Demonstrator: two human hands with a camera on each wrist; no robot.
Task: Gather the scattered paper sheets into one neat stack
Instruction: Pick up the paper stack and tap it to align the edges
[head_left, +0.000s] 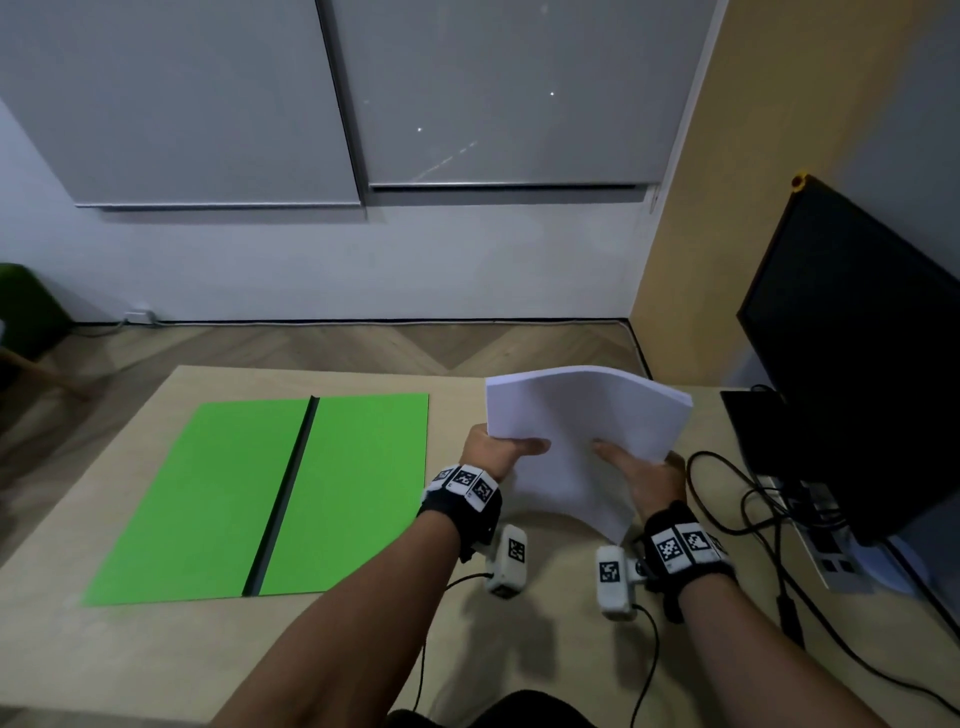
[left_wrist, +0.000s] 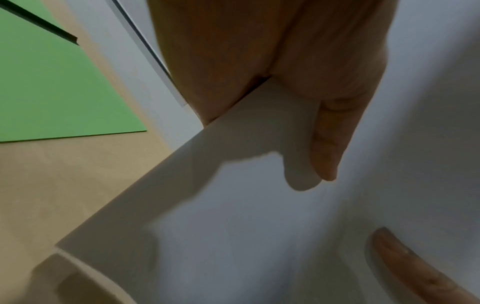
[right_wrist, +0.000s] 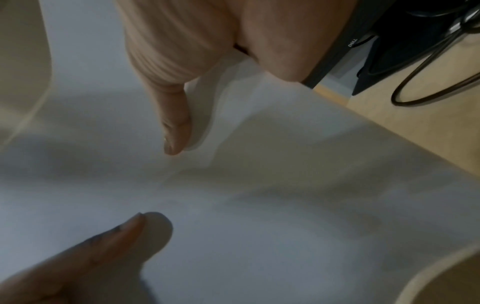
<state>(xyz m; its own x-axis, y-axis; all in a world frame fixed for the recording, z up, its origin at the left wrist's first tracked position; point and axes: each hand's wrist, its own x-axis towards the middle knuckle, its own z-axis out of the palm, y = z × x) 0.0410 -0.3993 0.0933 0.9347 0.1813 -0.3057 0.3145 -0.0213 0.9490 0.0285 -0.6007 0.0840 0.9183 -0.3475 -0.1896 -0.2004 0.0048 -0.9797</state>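
A stack of white paper sheets (head_left: 576, 431) is held up above the right half of the wooden table (head_left: 130, 623), bowed and tilted. My left hand (head_left: 501, 448) grips its left edge, thumb on top and fingers underneath. My right hand (head_left: 641, 470) grips the right side the same way, thumb lying across the top sheet. In the left wrist view the thumb (left_wrist: 330, 144) presses on the paper (left_wrist: 259, 236). The right wrist view shows my right thumb (right_wrist: 171, 115) on the sheets (right_wrist: 259, 236), with the left hand's thumb (right_wrist: 103, 246) below it.
A green mat (head_left: 249, 499) with a dark strip down its middle lies flat on the table's left half. A black monitor (head_left: 857, 374) stands at the right edge, with black cables (head_left: 737, 499) looping on the table beside it. Wooden floor lies beyond the far edge.
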